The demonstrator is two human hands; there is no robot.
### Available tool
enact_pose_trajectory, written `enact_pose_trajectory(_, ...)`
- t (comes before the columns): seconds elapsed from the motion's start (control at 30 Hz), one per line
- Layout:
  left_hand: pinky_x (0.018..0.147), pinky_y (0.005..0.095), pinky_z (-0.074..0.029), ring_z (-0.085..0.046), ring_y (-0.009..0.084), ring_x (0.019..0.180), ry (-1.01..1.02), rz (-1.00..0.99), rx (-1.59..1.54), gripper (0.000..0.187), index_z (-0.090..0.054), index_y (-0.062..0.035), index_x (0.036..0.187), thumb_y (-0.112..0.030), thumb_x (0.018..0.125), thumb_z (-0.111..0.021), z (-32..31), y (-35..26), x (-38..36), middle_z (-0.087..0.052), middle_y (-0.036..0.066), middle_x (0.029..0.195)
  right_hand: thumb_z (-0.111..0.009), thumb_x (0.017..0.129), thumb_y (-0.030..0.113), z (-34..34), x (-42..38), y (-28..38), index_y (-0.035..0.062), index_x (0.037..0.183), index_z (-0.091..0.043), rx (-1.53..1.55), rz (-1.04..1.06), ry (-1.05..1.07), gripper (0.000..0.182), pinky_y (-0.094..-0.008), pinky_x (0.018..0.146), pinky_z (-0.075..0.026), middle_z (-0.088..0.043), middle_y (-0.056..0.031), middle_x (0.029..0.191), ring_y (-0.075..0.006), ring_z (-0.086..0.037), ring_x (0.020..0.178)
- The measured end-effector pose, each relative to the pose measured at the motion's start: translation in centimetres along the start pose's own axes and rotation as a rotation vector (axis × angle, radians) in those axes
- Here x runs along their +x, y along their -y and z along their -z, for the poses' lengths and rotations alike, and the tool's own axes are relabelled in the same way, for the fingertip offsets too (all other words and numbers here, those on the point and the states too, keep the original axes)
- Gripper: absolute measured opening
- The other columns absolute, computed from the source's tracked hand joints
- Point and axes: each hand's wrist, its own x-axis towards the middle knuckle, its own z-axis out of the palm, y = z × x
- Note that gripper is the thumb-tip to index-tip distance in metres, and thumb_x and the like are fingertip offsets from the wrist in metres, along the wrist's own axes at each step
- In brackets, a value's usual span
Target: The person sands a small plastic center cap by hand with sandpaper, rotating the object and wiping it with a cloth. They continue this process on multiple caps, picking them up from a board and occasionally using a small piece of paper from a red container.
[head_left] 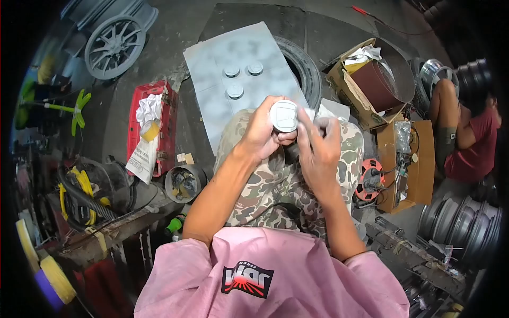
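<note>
Above my lap, my left hand (262,130) is closed round a round, pale grey cap (284,116) with a raised emblem on its face. Beside the cap's right edge is my right hand (319,151), its fingers partly extended and the fingertips blurred near the rim. Whether those fingers pinch anything small is not visible. In front of my knees lies a grey-dusted board (212,69). Three similar round caps rest on it: one at the left (231,70), one at the right (255,68) and one nearer me (235,91).
Beneath the board's right side lies a tire (307,63). A red toolbox (168,127) and a round tin (185,183) stand left. Cardboard boxes (424,164) and an orange cable reel (369,179) are right. Another person (472,138) sits at far right. A grey wheel (115,46) stands upper left.
</note>
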Motion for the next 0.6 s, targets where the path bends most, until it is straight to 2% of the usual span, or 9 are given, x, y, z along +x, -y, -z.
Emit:
enact_pose_trajectory(0.13, 0.047, 0.0259, -0.037, -0.053, 0.0116, 0.056, -0.123, -0.046, 0.028, 0.038, -0.069, -0.0114, 0.111, -0.038, 0.115, -0.043, -1.1, 0.3, 0.2, -0.067, 0.003, 0.082, -0.082, 0.091, 0.003, -1.0, 0.3, 0.8, 0.0043, 0.136, -0.077, 0.024, 0.111, -0.032, 0.045, -0.0418, 0.073, -0.047, -0.052, -0.0112, 0.092, -0.0290, -0.054, 0.086)
enact_pose_trajectory(0.2, 0.049, 0.0249, -0.037, -0.054, 0.0092, 0.058, -0.382, -0.150, 0.100, 0.036, -0.070, -0.0148, 0.110, -0.039, 0.116, -0.043, -2.8, 1.0, 0.7, -0.066, -0.001, 0.080, -0.082, 0.091, 0.002, -0.8, -0.6, 0.8, 0.0040, 0.136, -0.077, 0.039, 0.103, -0.005, 0.046, -0.0422, 0.074, -0.048, -0.053, -0.0114, 0.092, -0.0291, -0.054, 0.086)
enact_pose_trajectory(0.23, 0.049, 0.0249, -0.037, -0.054, 0.0092, 0.058, -0.387, -0.150, 0.097, 0.036, -0.070, -0.0148, 0.110, -0.039, 0.116, -0.043, -1.4, 0.9, 0.7, -0.066, -0.001, 0.080, -0.082, 0.090, 0.002, -0.7, -0.8, 0.7, 0.0037, 0.135, -0.077, 0.054, 0.085, 0.016, 0.046, -0.0425, 0.075, -0.048, -0.054, -0.0115, 0.092, -0.0292, -0.055, 0.087)
enact_pose_trajectory(0.3, 0.059, 0.0277, -0.051, -0.066, 0.0130, 0.069, 0.182, -0.012, -0.038, 0.037, -0.071, -0.0122, 0.113, -0.039, 0.116, -0.044, 1.6, 0.3, 0.4, -0.073, 0.002, 0.089, -0.082, 0.091, 0.003, -0.7, 0.1, 0.1, 0.0037, 0.136, -0.077, 0.004, 0.030, 0.011, 0.045, -0.0431, 0.076, -0.049, -0.057, -0.0117, 0.094, -0.0294, -0.055, 0.087)
enact_pose_trajectory(0.37, 0.065, 0.0300, -0.055, -0.069, 0.0149, 0.076, 0.233, 0.003, -0.058, 0.038, -0.070, -0.0115, 0.113, -0.039, 0.116, -0.045, 1.7, 0.7, 0.4, -0.074, 0.004, 0.094, -0.080, 0.093, 0.004, -1.0, 1.1, 0.5, 0.0036, 0.136, -0.077, 0.053, 0.072, 0.001, 0.043, -0.0436, 0.076, -0.049, -0.057, -0.0120, 0.095, -0.0298, -0.055, 0.087)
enact_pose_trajectory(0.43, 0.062, 0.0295, -0.052, -0.067, 0.0131, 0.077, -0.250, -0.121, 0.175, 0.037, -0.070, -0.0135, 0.111, -0.041, 0.116, -0.045, -1.8, 1.0, 0.0, -0.073, 0.000, 0.093, -0.078, 0.095, 0.005, -0.9, 0.8, 1.0, 0.0033, 0.136, -0.076, 0.099, 0.136, 0.039, 0.041, -0.0443, 0.077, -0.049, -0.057, -0.0126, 0.095, -0.0307, -0.056, 0.088)
enact_pose_trajectory(0.5, 0.060, 0.0291, -0.051, -0.068, 0.0124, 0.076, -0.324, -0.123, 0.141, 0.037, -0.070, -0.0141, 0.111, -0.041, 0.116, -0.045, -1.3, 0.8, -0.1, -0.072, -0.001, 0.092, -0.077, 0.097, 0.004, -0.8, 0.9, 0.5, 0.0054, 0.134, -0.078, 0.015, 0.107, 0.044, 0.038, -0.0395, 0.076, -0.050, -0.056, -0.0116, 0.096, -0.0272, -0.058, 0.087)
enact_pose_trajectory(0.57, 0.078, 0.0337, -0.061, -0.074, 0.0190, 0.089, 0.310, -0.011, -0.136, 0.041, -0.071, -0.0061, 0.116, -0.038, 0.116, -0.045, 3.5, 0.7, 0.7, -0.077, 0.007, 0.104, -0.078, 0.096, 0.004, -1.0, 1.5, 0.1, 0.0057, 0.135, -0.078, -0.027, 0.044, 0.017, 0.039, -0.0394, 0.077, -0.050, -0.056, -0.0116, 0.096, -0.0274, -0.058, 0.087)
enact_pose_trajectory(0.6, 0.077, 0.0336, -0.061, -0.074, 0.0185, 0.087, 0.307, -0.013, -0.156, 0.041, -0.071, -0.0066, 0.115, -0.038, 0.116, -0.046, 4.5, 1.1, 1.1, -0.077, 0.006, 0.103, -0.078, 0.096, 0.004, -0.9, 1.6, 0.4, 0.0055, 0.135, -0.078, 0.009, 0.099, 0.036, 0.039, -0.0398, 0.077, -0.050, -0.056, -0.0119, 0.096, -0.0278, -0.058, 0.087)
